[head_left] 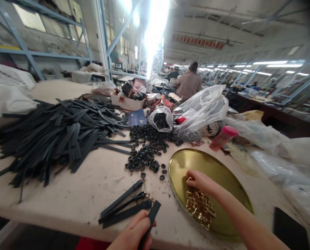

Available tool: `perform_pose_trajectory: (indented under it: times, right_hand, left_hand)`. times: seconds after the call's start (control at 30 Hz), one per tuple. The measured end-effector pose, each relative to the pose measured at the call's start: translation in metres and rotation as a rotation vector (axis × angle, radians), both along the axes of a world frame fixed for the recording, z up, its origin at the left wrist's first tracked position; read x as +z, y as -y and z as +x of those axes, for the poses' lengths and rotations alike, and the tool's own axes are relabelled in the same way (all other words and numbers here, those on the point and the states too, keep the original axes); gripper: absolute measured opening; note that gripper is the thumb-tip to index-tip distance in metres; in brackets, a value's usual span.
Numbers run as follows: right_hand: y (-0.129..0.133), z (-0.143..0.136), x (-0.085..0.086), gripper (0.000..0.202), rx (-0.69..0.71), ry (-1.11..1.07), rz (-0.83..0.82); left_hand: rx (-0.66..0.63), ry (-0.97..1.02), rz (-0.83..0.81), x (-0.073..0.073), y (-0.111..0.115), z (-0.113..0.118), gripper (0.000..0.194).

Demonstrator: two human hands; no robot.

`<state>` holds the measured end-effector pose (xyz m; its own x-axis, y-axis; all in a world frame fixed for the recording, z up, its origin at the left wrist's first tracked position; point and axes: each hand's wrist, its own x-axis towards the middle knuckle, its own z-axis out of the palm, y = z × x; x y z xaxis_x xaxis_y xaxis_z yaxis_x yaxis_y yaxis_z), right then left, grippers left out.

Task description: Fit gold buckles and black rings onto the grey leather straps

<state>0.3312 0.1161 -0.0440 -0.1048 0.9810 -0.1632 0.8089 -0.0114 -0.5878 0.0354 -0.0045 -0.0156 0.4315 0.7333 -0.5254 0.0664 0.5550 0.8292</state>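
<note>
Low in the head view, my left hand (pixel 138 229) is closed around a black strap (pixel 154 212), whose flat end sticks up past the thumb. Over the round gold tray (pixel 229 180), the fingers of my right hand (pixel 196 180) pinch a gold buckle (pixel 188 179). Just below that hand lies a heap of gold buckles (pixel 200 208) on the tray. Several black straps with buckles fitted (pixel 126 199) rest on the table left of the tray, close to my left hand. Small black loops (pixel 144 156) are spilled in a pile beyond them.
A large heap of black straps (pixel 58 135) covers the table's left side. Behind the loops stand an open plastic bag of loops (pixel 161 119), a blue booklet (pixel 136 117) and a cardboard box (pixel 127 102). A pink-capped jar (pixel 222 137) leans beyond the tray. A person (pixel 188 83) sits farther back.
</note>
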Motion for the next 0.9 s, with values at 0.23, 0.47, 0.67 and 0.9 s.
perform_pose_trajectory:
  times: [0.23,0.47,0.67,0.9]
  right_hand:
    - [0.051,-0.051,0.015,0.018,-0.1,-0.348,0.025]
    - [0.128,-0.156,0.013,0.034,-0.584,-1.604,-0.447]
    - [0.15,-0.181,-0.01,0.035,-0.504,-1.562,-0.372]
    - [0.163,-0.189,-0.009,0.03,-0.547,-1.278,-0.028]
  left_hand:
    - [0.011,-0.035,0.111,-0.016,0.008,0.01,0.026]
    - [-0.004,-0.375,0.619,0.0,0.015,0.003,0.022]
    - [-0.115,-0.389,0.643,0.001,0.025,-0.007,0.024]
    - [-0.041,-0.24,0.473,-0.001,0.034,-0.01,0.014]
